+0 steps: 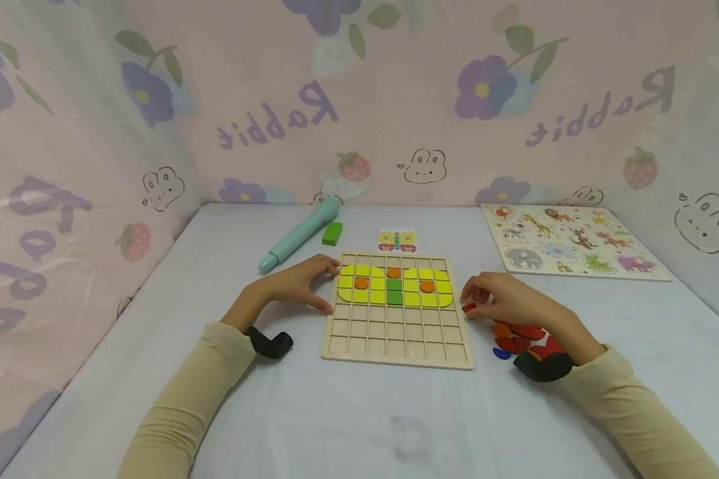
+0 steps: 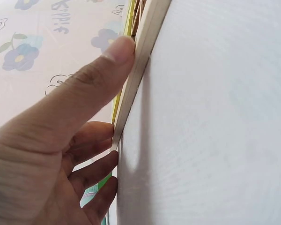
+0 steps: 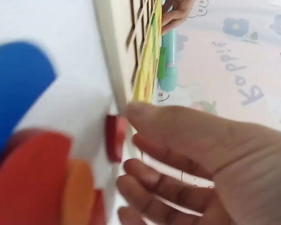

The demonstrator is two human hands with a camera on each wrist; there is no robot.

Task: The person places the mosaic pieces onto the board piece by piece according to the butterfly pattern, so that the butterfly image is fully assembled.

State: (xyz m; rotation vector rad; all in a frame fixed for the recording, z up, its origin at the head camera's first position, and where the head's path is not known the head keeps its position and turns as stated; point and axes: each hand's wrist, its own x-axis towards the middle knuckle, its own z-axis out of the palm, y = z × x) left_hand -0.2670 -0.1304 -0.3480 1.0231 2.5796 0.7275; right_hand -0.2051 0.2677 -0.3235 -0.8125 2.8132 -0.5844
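Observation:
A square wooden grid board (image 1: 394, 332) lies in the middle, with yellow, green and orange tiles filling its upper rows. My left hand (image 1: 299, 283) rests at its left edge; in the left wrist view the thumb (image 2: 119, 51) and fingertips touch the board's rim (image 2: 143, 51). Just off the board's right edge, my right hand (image 1: 509, 297) pinches a small red piece (image 1: 469, 308) between thumb and fingertips. That red piece (image 3: 114, 138) shows by the thumb tip in the right wrist view. Red pieces (image 1: 548, 347), an orange piece (image 1: 501, 329) and a blue piece (image 1: 501, 353) lie under the right wrist.
A small butterfly pattern card (image 1: 397, 241) is behind the board. To its left are a green block (image 1: 332, 233) and a mint-green tube (image 1: 299, 236). An animal puzzle board (image 1: 575, 239) lies at the back right. Printed fabric (image 1: 383, 100) hangs behind the table.

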